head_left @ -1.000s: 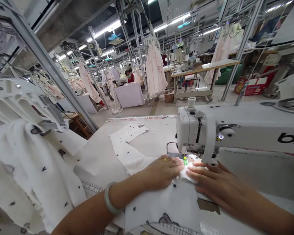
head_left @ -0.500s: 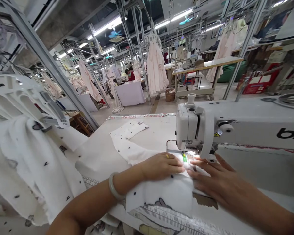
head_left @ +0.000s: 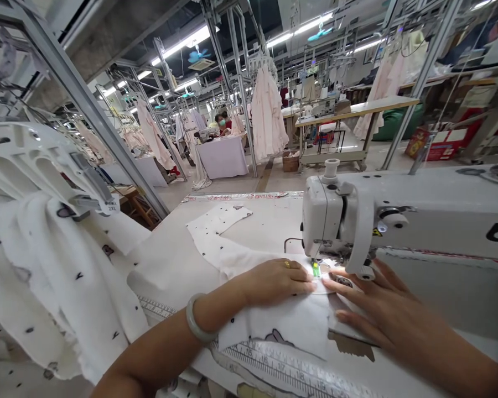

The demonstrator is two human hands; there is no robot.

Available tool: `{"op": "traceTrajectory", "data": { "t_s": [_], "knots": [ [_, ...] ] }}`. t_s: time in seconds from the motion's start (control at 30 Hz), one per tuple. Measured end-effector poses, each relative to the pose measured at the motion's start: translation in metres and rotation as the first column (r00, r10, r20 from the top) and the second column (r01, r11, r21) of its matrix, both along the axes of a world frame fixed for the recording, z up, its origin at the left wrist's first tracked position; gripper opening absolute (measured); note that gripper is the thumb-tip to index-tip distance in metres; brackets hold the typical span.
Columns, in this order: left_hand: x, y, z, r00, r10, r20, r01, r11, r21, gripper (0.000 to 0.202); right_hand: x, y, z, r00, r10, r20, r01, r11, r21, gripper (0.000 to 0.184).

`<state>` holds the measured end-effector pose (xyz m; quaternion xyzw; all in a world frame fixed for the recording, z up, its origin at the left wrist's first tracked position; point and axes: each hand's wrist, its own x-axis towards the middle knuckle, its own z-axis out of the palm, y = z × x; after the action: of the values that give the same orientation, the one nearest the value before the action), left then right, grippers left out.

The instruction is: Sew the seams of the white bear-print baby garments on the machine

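Note:
A white fabric piece [head_left: 274,323] with small dark prints lies under the needle area of a white sewing machine [head_left: 324,215]. My left hand [head_left: 276,282] rests flat on it, with the fingertips just left of the green presser foot part [head_left: 316,269]. On the other side of the foot, my right hand [head_left: 371,298] is spread over the machine bed, its index fingertip at the fabric's edge. Both hands hold nothing between their fingers. The fabric's far end [head_left: 216,226] stretches out over the table behind my left hand.
At the left, similar printed garments [head_left: 66,276] hang from a white clamp hanger [head_left: 37,160]. A printed ruler strip [head_left: 269,365] runs along the table's [head_left: 274,221] near edge. Beyond stand metal posts, hanging pink garments [head_left: 269,113], other sewing tables and a seated person [head_left: 223,124].
The view has shifted slightly, so the machine appears farther right. My right hand's fingers are more spread, and its thumb sits farther from the fabric. My left hand stays flat on the fabric.

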<state>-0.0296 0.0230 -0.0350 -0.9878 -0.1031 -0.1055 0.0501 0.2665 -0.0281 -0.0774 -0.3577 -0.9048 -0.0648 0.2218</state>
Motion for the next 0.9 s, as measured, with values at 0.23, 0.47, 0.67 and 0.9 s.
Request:
{"op": "traceTrajectory", "data": {
  "t_s": [0.23,0.47,0.67,0.9],
  "knots": [
    [0.004,0.008,-0.005,0.995,0.098,-0.025,-0.099,0.995,-0.035,0.034,0.005,0.001,-0.003,0.995,-0.099,0.020,0.101,0.989,-0.104,0.057],
    [-0.002,0.009,-0.003,0.998,0.057,0.014,-0.055,0.991,-0.119,0.034,-0.001,-0.006,0.008,1.000,0.018,0.001,-0.018,0.992,-0.124,0.049],
    [0.000,0.019,-0.004,0.994,0.102,0.027,-0.096,0.982,-0.165,0.032,0.000,-0.004,0.001,0.998,-0.052,0.023,0.054,0.992,-0.116,0.056],
    [0.002,0.020,-0.004,0.984,0.180,0.010,-0.176,0.971,-0.163,0.033,0.002,-0.001,0.015,1.000,0.014,0.017,-0.012,0.994,-0.112,0.049]
  ]
}}
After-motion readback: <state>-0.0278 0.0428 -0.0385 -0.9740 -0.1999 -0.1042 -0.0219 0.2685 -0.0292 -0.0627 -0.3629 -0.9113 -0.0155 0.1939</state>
